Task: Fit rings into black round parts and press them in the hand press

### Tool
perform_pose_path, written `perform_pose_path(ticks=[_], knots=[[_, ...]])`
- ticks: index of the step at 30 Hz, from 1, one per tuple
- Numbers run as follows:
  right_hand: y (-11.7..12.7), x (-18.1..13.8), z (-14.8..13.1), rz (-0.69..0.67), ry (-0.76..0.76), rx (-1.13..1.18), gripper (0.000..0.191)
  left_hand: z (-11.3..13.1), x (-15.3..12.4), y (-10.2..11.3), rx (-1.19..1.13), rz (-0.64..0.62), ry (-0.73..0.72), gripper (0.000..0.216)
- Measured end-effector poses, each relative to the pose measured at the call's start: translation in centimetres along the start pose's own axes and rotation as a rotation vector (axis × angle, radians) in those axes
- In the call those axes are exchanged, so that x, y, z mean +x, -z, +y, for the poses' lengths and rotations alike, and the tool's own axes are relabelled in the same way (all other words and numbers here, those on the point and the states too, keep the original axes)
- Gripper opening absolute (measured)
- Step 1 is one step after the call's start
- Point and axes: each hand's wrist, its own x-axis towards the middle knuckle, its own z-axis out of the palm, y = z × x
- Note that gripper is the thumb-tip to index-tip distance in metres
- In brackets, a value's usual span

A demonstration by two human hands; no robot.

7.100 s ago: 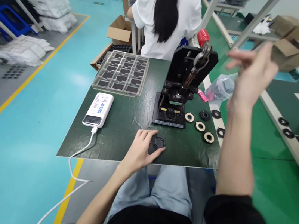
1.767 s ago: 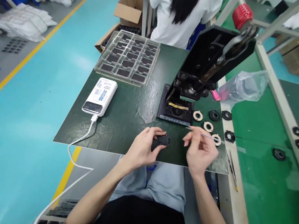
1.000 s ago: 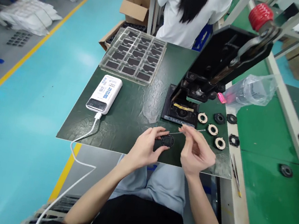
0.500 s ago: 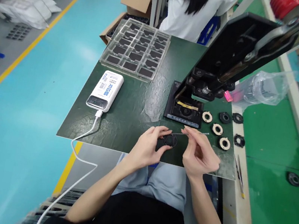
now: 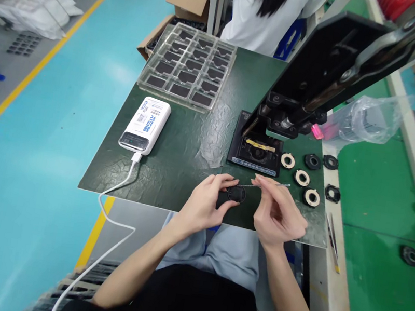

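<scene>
Between the thumb and fingers of my left hand [image 5: 206, 201] is a small black round part [image 5: 236, 194], held just above the front edge of the green tabletop. My right hand [image 5: 279, 211] pinches a thin rod-like tool [image 5: 284, 185], perhaps tweezers; its slender tip reaches left to the rim of the round part. Behind both hands stands a black hand press [image 5: 255, 164] with a yellow strip across its base. Cream-topped rings [image 5: 311, 197] and black rings [image 5: 312, 162] lie to the right of the press.
A clear compartment tray [image 5: 178, 90] with dark pieces sits at the back left. A white power bank [image 5: 145, 125] with a cable [image 5: 114, 223] lies at the left. Metal tweezers [image 5: 332, 238] rest on the right-hand ledge. A plastic bag [image 5: 370, 121] and a seated person [image 5: 252, 20] are beyond.
The black round part appears turned or tilted slightly within my left fingers. Both hands stay nearly in place, and the thin tool's tip remains at the part's rim.
</scene>
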Motion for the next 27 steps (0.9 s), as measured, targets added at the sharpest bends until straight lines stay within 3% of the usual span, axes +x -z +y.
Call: perform_pose_path(ticks=[9, 12, 15, 18, 27], knots=[[-0.5, -0.2, 0.1, -0.023, 0.097, 0.014, 0.047, -0.1, 0.0, 0.0, 0.014, 0.013, -0.022, 0.049], [-1.1, -0.5, 0.1, -0.005, 0.000, 0.100, 0.054, -0.1, 0.0, 0.0, 0.025, 0.016, -0.027, 0.049], [-1.3, -0.7, 0.2, -0.091, -0.187, 0.129, 0.036, -0.2, -0.1, -0.1, 0.045, 0.028, -0.032, 0.050], [-1.1, -0.7, 0.4, -0.219, -0.223, 0.084, 0.008, -0.3, 0.0, -0.3, 0.085, 0.042, -0.033, 0.047], [-1.0, -0.6, 0.5, -0.282, -0.190, 0.012, 0.016, -0.5, 0.2, -0.3, 0.115, 0.059, -0.022, 0.046]])
